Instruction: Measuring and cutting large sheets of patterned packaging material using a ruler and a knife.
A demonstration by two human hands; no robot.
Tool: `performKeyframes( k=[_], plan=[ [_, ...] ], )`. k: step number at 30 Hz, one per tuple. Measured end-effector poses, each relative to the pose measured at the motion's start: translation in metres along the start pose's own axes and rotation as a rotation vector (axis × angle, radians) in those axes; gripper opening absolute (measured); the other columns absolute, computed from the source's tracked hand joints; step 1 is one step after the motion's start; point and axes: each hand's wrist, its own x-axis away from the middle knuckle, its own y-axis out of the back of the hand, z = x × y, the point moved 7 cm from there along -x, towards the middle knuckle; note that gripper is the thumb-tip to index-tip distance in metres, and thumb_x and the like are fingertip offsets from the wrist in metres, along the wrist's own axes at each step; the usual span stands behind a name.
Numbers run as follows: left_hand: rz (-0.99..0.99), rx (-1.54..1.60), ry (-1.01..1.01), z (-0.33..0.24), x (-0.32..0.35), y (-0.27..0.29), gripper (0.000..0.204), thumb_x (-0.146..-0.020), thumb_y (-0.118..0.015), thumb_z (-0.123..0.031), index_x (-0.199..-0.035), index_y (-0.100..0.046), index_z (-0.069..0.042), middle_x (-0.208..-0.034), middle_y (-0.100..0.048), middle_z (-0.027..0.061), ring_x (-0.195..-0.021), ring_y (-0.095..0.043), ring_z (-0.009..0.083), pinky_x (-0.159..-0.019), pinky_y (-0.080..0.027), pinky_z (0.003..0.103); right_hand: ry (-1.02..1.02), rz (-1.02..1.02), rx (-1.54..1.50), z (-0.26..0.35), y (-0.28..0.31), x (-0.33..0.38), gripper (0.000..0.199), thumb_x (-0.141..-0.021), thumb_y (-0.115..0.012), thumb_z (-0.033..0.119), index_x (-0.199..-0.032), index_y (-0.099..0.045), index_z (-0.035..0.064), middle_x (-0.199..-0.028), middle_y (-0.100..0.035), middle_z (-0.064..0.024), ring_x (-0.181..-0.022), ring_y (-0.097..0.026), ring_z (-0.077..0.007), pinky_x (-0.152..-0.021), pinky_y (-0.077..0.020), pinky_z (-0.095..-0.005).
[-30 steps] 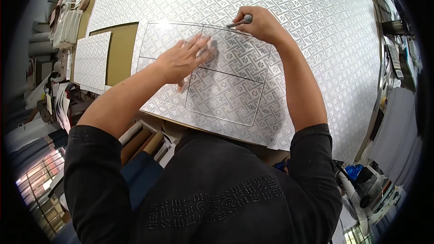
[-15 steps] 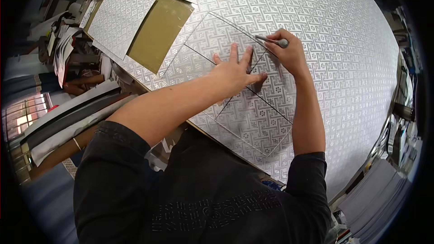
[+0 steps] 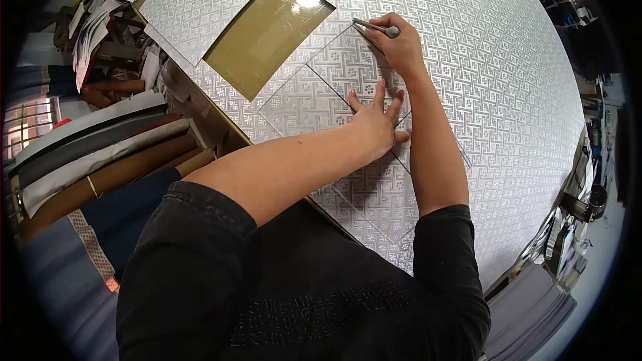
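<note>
A silver-white sheet with a woven-and-flower pattern [image 3: 501,100] covers the table. On it lies a see-through rectangular template [image 3: 338,60] crossed by dark straight lines. My left hand [image 3: 376,124] presses on the template's middle, fingers spread flat. At the template's far corner, my right hand [image 3: 401,47] pinches a slim grey pen-shaped tool with a rounded butt [image 3: 392,31]. The tool's tip touches down by that corner; whether it is a blade or a point is too small to tell. My left forearm hides part of the template's near side.
A cut-out opening left of the template bares a shiny brown board [image 3: 271,37]. A loose patterned piece [image 3: 207,0] lies beside it. Rolls of material [image 3: 100,160] stand off the table's left edge. Grey stacked cloth [image 3: 528,314] sits at the lower right.
My right hand has slid the tool along the template's far edge, away and leftward, to its corner. My left hand stays spread on the template. The whole view has shifted somewhat.
</note>
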Motion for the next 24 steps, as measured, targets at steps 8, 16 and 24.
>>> performKeyframes(
  k=[8, 16, 24],
  plan=[
    [-0.056, 0.06, -0.026, 0.0, 0.004, 0.003, 0.056, -0.108, -0.046, -0.027, -0.159, -0.04, -0.047, -0.176, 0.0, 0.0209, -0.157, 0.0, 0.0584, -0.105, -0.027, 0.088, 0.001, 0.265, 0.033, 0.017, 0.008, -0.041, 0.017, -0.09, -0.081, 0.007, -0.105, -0.075, 0.0008, -0.095, -0.077, -0.0085, -0.09, -0.074, -0.0133, -0.082, -0.0607, -0.0248],
    [0.007, 0.078, -0.046, 0.0, 0.002, 0.002, 0.083, -0.094, -0.073, -0.035, -0.162, -0.029, -0.051, -0.176, 0.009, 0.0185, -0.155, 0.009, 0.0597, -0.105, -0.018, 0.091, -0.077, 0.753, 0.246, 0.054, -0.006, -0.104, 0.016, -0.087, -0.08, 0.002, -0.101, -0.075, 0.0006, -0.095, -0.076, -0.0108, -0.088, -0.077, -0.0178, -0.08, -0.0658, -0.0284],
    [0.036, 0.074, -0.06, 0.002, 0.005, 0.005, 0.066, -0.105, -0.055, -0.03, -0.163, -0.03, -0.047, -0.175, 0.007, 0.0219, -0.155, 0.007, 0.0608, -0.105, -0.022, 0.091, -0.075, 0.967, 0.276, 0.065, -0.048, -0.096, 0.01, -0.088, -0.08, 0.001, -0.096, -0.074, 0.0011, -0.094, -0.077, -0.009, -0.087, -0.077, -0.0173, -0.079, -0.0652, -0.0289]
  ],
)
